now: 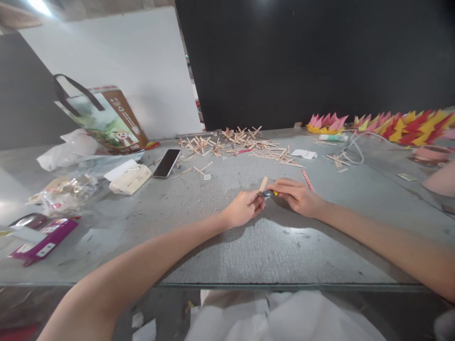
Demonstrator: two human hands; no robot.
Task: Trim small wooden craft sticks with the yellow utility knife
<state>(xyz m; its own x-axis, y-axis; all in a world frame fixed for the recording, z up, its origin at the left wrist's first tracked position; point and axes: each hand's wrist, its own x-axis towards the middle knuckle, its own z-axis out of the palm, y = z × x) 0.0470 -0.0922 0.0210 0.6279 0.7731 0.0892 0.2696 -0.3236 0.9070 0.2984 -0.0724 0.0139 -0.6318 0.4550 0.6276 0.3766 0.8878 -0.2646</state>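
My left hand (245, 207) is closed around a flat wooden craft stick (263, 183), whose pale end points up and away from me. Against the stick's lower part is the dark metal tip of a small tool (268, 193) with a yellow part. My right hand (298, 196) pinches this tool from the right; its exact kind is hidden by the fingers. Both hands are close together just above the grey table (227, 255). A red-and-white striped rod (307, 180) shows behind my right hand; I cannot tell whether it touches the hand.
Behind the hands lies a loose pile of craft sticks (245, 139), several crossed together. To the left are a phone (167, 163), a tissue pack (131, 180), a printed bag (110, 121) and a purple box (44, 240). Folded paper flowers (408, 127) and a white cable (359, 151) lie right.
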